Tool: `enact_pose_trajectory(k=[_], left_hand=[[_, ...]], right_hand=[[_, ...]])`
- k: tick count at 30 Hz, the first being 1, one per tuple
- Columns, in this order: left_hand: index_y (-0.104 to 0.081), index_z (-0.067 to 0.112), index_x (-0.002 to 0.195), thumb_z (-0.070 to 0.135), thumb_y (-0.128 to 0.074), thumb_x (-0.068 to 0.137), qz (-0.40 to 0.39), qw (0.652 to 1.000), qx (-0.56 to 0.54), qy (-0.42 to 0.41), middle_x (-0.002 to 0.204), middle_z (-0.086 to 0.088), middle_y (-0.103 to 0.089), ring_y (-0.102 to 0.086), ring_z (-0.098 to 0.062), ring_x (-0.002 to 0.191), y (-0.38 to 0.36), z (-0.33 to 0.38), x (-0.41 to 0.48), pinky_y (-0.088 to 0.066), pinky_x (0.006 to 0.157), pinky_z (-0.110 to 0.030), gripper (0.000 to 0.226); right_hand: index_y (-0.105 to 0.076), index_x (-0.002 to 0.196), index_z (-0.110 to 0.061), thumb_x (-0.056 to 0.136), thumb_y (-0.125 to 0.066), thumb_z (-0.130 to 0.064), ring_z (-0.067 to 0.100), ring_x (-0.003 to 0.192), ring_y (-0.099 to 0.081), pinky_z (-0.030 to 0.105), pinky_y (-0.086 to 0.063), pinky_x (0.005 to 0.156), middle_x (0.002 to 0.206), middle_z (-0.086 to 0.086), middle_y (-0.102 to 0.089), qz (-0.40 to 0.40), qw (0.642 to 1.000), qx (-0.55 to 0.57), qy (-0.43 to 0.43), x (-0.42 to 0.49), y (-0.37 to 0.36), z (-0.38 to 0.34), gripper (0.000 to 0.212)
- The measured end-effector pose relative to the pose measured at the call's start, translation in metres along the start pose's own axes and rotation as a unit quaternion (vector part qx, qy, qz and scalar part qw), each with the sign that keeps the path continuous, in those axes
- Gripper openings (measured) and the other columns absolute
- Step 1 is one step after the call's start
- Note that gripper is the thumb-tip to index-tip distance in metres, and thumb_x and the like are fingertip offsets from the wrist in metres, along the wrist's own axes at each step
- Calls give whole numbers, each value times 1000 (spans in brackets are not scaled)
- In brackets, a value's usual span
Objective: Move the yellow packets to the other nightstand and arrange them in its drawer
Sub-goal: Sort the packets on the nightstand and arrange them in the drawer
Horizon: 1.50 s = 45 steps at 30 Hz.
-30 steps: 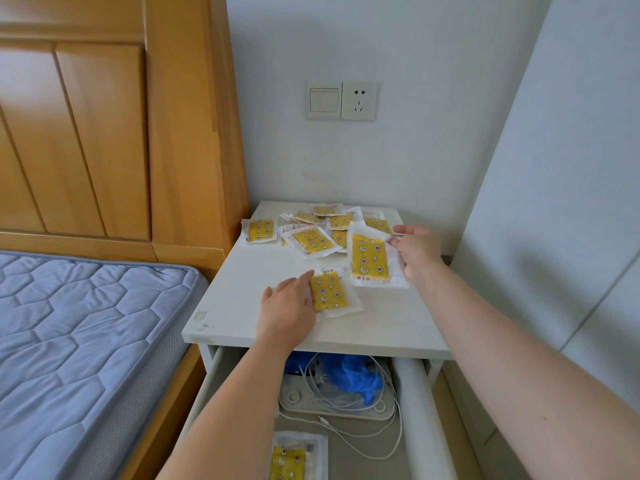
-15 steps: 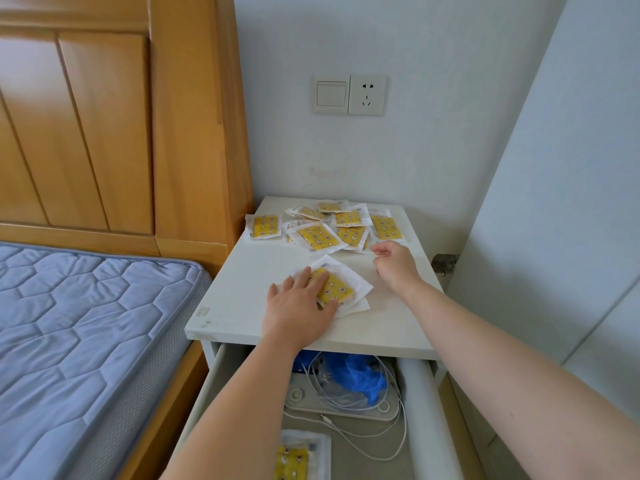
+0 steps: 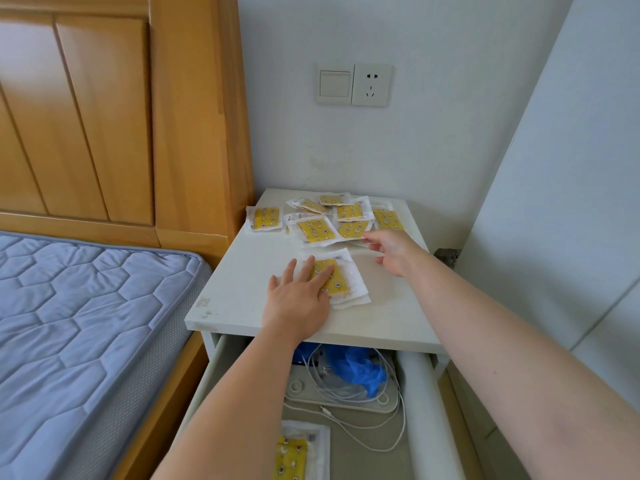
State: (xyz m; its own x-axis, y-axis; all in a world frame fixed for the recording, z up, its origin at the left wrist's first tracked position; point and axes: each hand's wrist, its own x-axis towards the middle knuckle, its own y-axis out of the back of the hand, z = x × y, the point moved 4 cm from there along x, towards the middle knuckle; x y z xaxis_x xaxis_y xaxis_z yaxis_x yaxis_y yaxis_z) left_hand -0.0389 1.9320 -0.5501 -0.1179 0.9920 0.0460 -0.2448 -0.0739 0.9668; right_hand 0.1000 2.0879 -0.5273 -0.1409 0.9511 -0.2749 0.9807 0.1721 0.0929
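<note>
Right grip (image 3: 394, 252) has left the stack (image 3: 337, 285) and reaches, fingers apart, to the loose yellow packets (image 3: 317, 230) by the rear edge of the bench (image 3: 239, 299). Left grip (image 3: 298, 303) presses flat, fingers straight, on that stack mid-bench; bare room lies rightward.

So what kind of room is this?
Most likely a bedroom: a quilted blue mattress lies against a wooden headboard, and a white nightstand stands beside it, its drawer pulled open.
</note>
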Motion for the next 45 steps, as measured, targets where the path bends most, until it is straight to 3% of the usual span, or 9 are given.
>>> enact_pose_trajectory(k=[7,11,16,22,25,27,30,38,45], left_hand=[[-7,44,150,43,-17,102,4,1000,10,6,162,8,3,5,-21,148,0,1,-1,-4,119,-49,49],[-5,43,150,70,-20,91,-7,999,28,21,162,5,3,4,-21,148,-2,2,2,-5,119,-49,67],[-5,43,150,73,-24,89,3,999,32,28,162,4,2,1,-21,149,-3,0,4,-6,119,-48,71],[-4,43,150,72,-25,89,8,999,34,31,162,5,2,-1,-21,148,-4,-1,5,-6,119,-47,71],[-5,43,150,72,-25,89,8,999,32,31,162,5,1,-2,-21,148,-4,0,5,-6,119,-47,71],[-4,43,151,71,-25,89,8,999,32,31,162,5,1,-2,-21,148,-4,-1,5,-6,119,-47,71],[-4,43,151,71,-26,89,10,999,31,31,162,5,0,-3,-21,148,-4,-1,5,-7,119,-48,71],[-5,42,151,71,-26,89,14,999,31,31,162,5,-2,-4,-20,148,-4,-1,5,-7,119,-47,72],[-6,41,151,71,-27,89,16,999,33,32,162,4,-4,-5,-20,148,-3,0,3,-7,119,-47,72]], right_hand=[[-63,67,-10,84,-61,-8,12,57,-46,23,-35,57,61,-1,-66,28,996,66,51,-22,48,18,17],[-61,63,-4,86,-52,-16,20,57,-44,25,-35,52,62,4,-58,123,976,-143,106,-25,68,13,27],[-62,108,-6,93,-43,-16,28,108,-53,32,-41,89,118,13,-59,124,903,-366,187,6,61,12,26],[-21,151,-19,101,-24,-39,24,147,-7,44,-12,118,160,2,-11,1,856,-497,145,43,52,16,54],[-33,146,-19,100,-22,-44,28,141,-25,44,-24,114,153,8,-32,10,834,-533,139,49,56,15,53],[-58,117,-10,100,-28,-34,34,118,-48,39,-39,96,123,16,-60,107,819,-524,208,43,62,4,42],[-56,77,-7,95,-38,-24,36,98,-51,36,-39,76,93,20,-63,203,799,-503,260,32,74,-2,31],[-61,99,4,88,-65,-30,33,97,-61,30,-38,66,102,18,-63,193,868,-447,99,31,89,1,35],[-48,117,-3,87,-53,-5,34,109,-57,32,-39,73,117,15,-59,279,856,-419,122,7,93,-16,30]])
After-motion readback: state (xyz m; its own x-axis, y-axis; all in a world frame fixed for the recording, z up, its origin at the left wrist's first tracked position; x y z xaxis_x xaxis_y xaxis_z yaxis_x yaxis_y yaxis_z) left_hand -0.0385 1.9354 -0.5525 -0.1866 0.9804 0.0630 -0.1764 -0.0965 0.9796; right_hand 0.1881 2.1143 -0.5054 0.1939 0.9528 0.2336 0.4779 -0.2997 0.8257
